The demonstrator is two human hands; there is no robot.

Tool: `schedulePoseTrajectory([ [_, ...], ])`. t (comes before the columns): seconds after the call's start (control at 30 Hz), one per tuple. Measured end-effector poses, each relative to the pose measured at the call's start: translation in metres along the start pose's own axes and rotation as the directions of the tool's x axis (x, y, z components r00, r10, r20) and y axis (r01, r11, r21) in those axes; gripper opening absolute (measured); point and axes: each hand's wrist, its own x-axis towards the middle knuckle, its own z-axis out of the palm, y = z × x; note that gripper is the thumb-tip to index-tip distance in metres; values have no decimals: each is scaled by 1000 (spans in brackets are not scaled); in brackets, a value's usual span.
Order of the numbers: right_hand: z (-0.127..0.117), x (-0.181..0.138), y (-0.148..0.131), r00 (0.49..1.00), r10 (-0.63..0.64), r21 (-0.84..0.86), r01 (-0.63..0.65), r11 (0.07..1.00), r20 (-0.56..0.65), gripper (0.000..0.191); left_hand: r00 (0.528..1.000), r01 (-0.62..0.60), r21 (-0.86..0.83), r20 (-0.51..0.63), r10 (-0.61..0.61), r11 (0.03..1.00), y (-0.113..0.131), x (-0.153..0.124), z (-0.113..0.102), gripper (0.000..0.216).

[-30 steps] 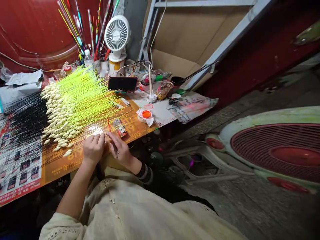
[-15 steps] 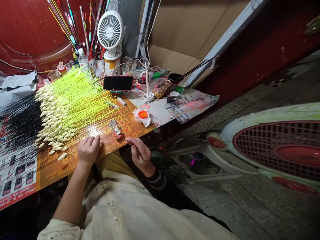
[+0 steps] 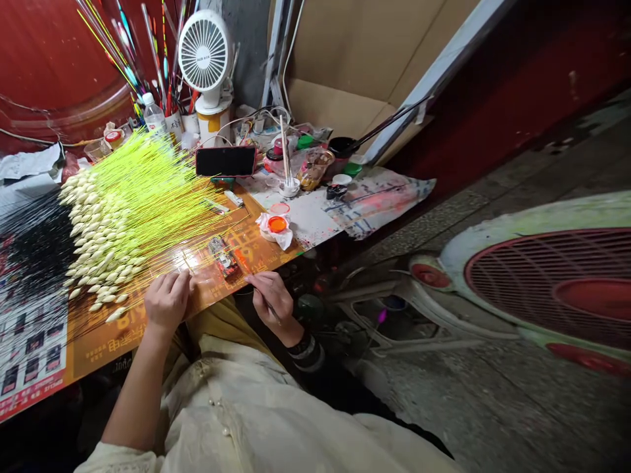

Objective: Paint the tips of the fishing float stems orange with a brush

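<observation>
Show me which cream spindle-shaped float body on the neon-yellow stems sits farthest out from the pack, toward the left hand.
It's the lowest one, lying apart at the cluster's near edge, just left of the left hand; the other cream bodies pack closely together above it.

Cream spindle-shaped fishing-float bodies (image 3: pixel 96 236), dozens, lying in overlapping slanted rows on orange printed paper mat (image 3: pixel 106 348). Fine neon-yellow stems (image 3: pixel 152 184) fan from them toward upper right; fine black stems (image 3: pixel 42 263) spread out to left. One loose float body (image 3: pixel 116 315) lies tilted at lower edge of rows. Left hand (image 3: pixel 166 303) rests, fingers curled, over stems just beside floats. Right hand (image 3: pixel 271 301) pinches slim dark rod (image 3: pixel 276 316) between fingers.
</observation>
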Motion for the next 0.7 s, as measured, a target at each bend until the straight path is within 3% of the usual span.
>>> schedulePoseTrajectory([
  [0.23, 4, 0, 0, 1000, 5, -75, -7, 997, -25, 54, 1000, -2, -12, -2, 2, 1000, -1, 1, 0, 20],
  [0.7, 9, -2, 0, 999, 41, -40, -42, 998, -23, 54, 1000, -7, 1, -8, 7, 1000, -1, 1, 1, 17],
])
